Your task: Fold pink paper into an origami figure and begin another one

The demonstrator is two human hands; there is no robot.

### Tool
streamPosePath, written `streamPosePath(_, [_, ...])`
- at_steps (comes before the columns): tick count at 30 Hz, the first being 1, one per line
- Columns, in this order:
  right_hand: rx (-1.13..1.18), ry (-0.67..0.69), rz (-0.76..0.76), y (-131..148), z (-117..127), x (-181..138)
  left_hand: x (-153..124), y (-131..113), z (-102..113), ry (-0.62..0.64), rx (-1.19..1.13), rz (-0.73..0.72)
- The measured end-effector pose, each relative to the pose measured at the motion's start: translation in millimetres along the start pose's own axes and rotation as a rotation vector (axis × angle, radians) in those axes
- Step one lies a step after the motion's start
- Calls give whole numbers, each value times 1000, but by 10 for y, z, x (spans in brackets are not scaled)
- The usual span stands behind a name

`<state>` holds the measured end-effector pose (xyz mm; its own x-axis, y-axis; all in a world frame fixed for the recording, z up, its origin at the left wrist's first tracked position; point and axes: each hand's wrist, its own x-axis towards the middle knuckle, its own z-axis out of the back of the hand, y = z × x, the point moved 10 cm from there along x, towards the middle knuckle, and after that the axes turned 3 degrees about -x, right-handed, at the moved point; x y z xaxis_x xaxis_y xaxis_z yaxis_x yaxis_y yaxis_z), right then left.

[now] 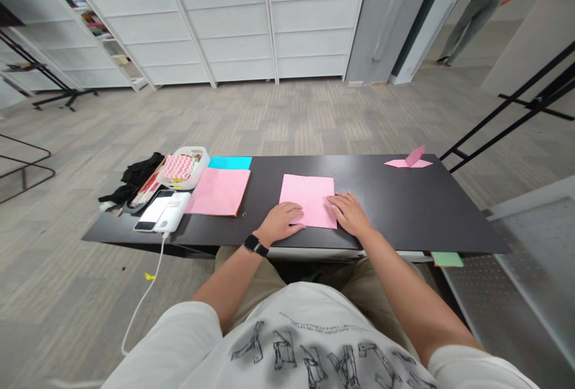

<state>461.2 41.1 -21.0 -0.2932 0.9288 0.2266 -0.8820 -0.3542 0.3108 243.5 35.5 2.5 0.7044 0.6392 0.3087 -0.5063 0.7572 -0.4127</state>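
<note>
A flat pink sheet of paper (308, 191) lies on the black table in front of me. My left hand (283, 221) rests on its lower left corner, fingers stretched out and laid flat. On the sheet's right edge lies my right hand (349, 212), with its fingers also extended and touching the paper. Neither hand grips anything. Left of the sheet is a stack of pink paper (220, 188), with a cyan sheet (231, 163) showing behind it. At the far right of the table sits a folded pink paper figure (411, 159) with an upright part.
A white basket (203, 167) of small items stands at the table's left, near a black cloth (139, 173). A phone (153, 212) and a white power bank (173, 212) with a cable lie there too. Green paper (447, 259) juts out below the front edge. A person (485, 6) stands far off.
</note>
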Motion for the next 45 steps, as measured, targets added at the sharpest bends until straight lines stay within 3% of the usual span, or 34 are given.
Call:
streamPosePath(7, [29,-15,-1,-7,21,-16,17,-6,35,-37,18,38])
streamPosePath(18, [7,-106,83,78,141,-45,-7,71,228,-161,-185,139])
streamPosePath(24, [86,-213,-33,-151,227,-78,-220,526,526,-424,-97,374])
streamPosePath(26, [133,-236,-52,-206,234,-84,-249,635,550,-444,-59,420])
streamPosePath(33, [230,-294,-77,-238,292,-99,-71,393,379,-247,-34,215])
streamPosePath(40, [311,-339,-23,-205,334,-114,-96,439,407,-327,-47,196])
streamPosePath(45, [227,-359,-27,-182,347,-96,-116,489,406,-350,-7,216])
